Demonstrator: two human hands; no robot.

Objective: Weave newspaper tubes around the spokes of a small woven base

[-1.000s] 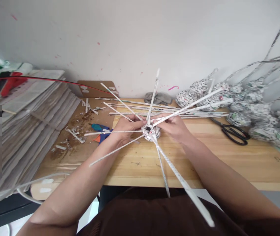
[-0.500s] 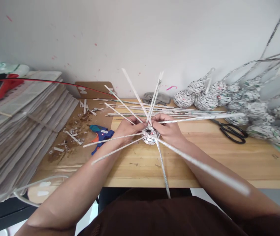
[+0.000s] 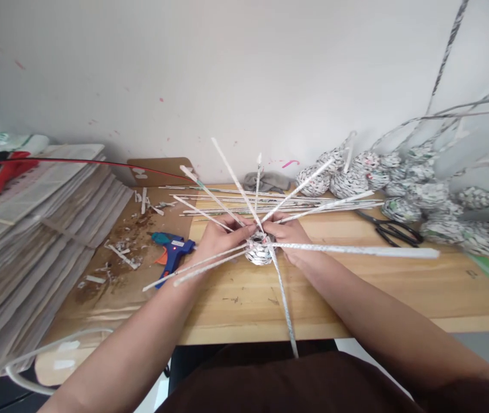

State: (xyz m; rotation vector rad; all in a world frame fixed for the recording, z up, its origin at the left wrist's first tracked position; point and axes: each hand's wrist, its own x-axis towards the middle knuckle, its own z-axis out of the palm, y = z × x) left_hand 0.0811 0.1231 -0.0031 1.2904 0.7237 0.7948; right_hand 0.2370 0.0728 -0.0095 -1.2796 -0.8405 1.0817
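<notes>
Between my hands is a small round ball woven from rolled newspaper, with an opening at its top. Several long paper sticks fan out from its rim in all directions. My left hand is closed on the ball's left rim, thumb pressed near the base of the sticks. On the other side my right hand pinches the rim and stick bases from the right. One thicker stick crosses over my right wrist, and another points down toward my lap. The fingers behind the ball are partly hidden.
Loose paper sticks lie behind my hands. A blue glue gun and paper scraps are left, beside stacked newspapers. Black scissors and several finished woven balls are right. A grey cloth lies by the wall.
One of the two upright sticks at the back has swung right and down. The thick stick on the right has risen to nearly level. The whole view has shifted slightly.
</notes>
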